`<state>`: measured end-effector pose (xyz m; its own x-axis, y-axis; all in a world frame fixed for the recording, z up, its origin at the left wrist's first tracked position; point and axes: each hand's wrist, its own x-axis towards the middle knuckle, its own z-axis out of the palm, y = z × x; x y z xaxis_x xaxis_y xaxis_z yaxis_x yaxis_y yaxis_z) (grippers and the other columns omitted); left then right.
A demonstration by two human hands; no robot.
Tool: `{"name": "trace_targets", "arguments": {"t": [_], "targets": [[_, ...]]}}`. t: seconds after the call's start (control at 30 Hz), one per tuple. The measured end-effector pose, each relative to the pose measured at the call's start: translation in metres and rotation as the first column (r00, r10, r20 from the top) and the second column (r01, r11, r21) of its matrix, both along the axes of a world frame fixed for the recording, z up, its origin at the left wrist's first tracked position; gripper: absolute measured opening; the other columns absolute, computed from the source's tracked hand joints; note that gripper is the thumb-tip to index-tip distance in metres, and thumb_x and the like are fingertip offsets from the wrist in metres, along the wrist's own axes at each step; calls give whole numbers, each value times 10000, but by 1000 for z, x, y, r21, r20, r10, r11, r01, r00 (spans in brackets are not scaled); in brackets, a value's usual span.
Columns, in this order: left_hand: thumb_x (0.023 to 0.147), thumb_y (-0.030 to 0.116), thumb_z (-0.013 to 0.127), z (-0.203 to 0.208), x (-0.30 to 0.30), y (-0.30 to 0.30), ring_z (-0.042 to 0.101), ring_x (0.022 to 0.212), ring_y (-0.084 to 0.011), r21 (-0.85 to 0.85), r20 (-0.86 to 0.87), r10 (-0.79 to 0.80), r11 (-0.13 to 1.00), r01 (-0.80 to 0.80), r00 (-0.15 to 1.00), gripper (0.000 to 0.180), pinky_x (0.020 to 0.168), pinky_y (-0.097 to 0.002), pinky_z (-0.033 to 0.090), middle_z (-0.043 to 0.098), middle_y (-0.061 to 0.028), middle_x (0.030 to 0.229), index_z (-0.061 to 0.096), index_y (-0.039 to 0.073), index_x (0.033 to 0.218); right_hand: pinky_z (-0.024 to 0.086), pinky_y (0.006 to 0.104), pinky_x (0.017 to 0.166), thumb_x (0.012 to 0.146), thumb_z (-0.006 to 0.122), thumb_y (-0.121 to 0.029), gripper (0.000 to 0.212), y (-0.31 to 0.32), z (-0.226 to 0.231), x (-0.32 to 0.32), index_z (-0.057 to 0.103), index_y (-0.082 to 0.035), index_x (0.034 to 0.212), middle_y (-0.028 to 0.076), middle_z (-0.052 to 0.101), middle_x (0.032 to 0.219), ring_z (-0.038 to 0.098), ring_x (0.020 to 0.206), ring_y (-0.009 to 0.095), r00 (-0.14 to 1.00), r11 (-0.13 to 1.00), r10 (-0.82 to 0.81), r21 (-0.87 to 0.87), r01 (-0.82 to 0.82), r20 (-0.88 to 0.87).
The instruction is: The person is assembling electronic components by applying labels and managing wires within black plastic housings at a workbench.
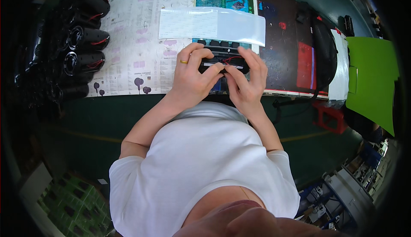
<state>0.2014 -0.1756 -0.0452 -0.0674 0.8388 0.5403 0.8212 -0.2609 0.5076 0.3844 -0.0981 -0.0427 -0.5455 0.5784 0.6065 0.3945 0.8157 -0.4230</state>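
Observation:
Both hands are at a black plastic housing with thin red wires and a pale strip along its near side. It lies at the front of the table. My left hand, with a ring on one finger, curls round the housing's left end, its thumb on the near edge. My right hand grips the right end, thumb and index finger close to the left thumb at the middle. Whether a small part sits between those fingertips cannot be made out. Just beyond the housing lies a white sheet with a glossy translucent half.
Several black cylindrical housings with red wires are stacked at the left edge of the printed white table cover. A dark printed board, a black bag-like object and a green panel are to the right. A red stool stands below.

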Motion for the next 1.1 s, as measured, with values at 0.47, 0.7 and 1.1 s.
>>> {"name": "trace_targets", "arguments": {"t": [0.47,0.7,1.1], "targets": [[719,250,904,-3,-17,7,605,1105,-389,70,-5,-15,997,16,1000,397,882,-471,565,567,-148,1071,619,45,904,575,527,988,773,932,-129,342,48,5,22,629,-43,908,173,723,1332,676,1246,459,973,972,223,-88,-217,62],[706,261,962,5,-91,3,627,1173,-418,195,-188,233,961,-196,954,495,955,-505,549,639,-160,1069,633,56,1013,612,374,833,715,957,-78,412,83,9,27,605,-41,927,188,719,1306,749,1059,297,963,911,269,-323,-258,-12],[864,-1,716,74,-218,-33,621,1172,-328,171,-717,625,588,-790,310,470,996,-472,508,688,-130,1164,663,57,1327,584,405,951,867,833,-244,411,312,-23,-93,734,-49,1215,135,793,1151,761,1030,283,958,823,-262,-545,161,-112]]}}
